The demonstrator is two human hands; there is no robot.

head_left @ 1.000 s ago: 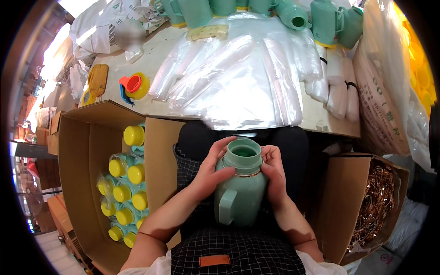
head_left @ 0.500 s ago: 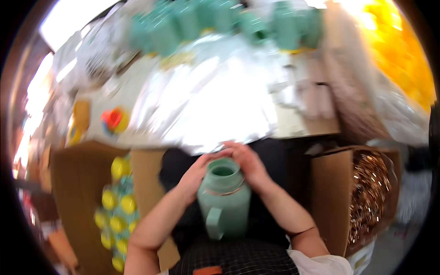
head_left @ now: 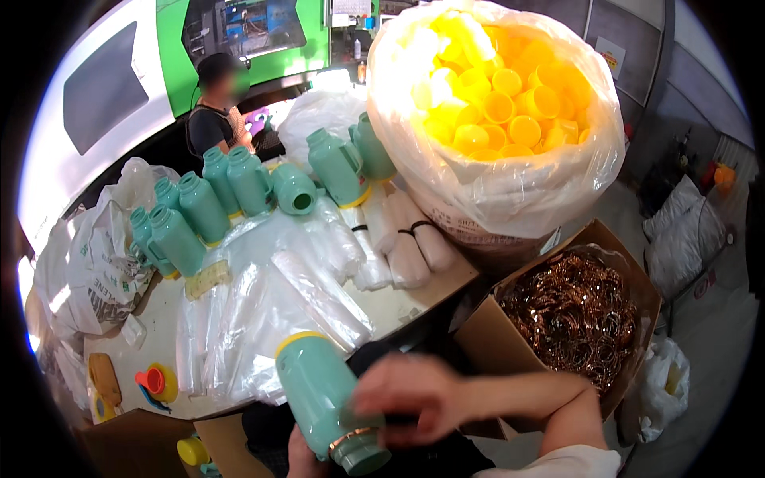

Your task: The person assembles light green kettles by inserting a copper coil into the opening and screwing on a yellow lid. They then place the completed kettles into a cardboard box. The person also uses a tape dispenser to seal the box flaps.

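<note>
Your left hand [head_left: 301, 456], partly hidden, clamps the green flask [head_left: 315, 390] at 6 o'clock; your right hand [head_left: 410, 398] enters from 4 o'clock, blurred over its neck end, grip impossible to tell. Earlier frame: both hands hold it mouth-up. Now it is tipped, long axis 11-to-5, mouth toward 5, yellow base toward 11.

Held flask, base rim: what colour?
Yellow base rim on the green flask; shows best in the head view.

The left grip [head_left: 303, 457] holds a tilted green flask [head_left: 312, 386]
</note>
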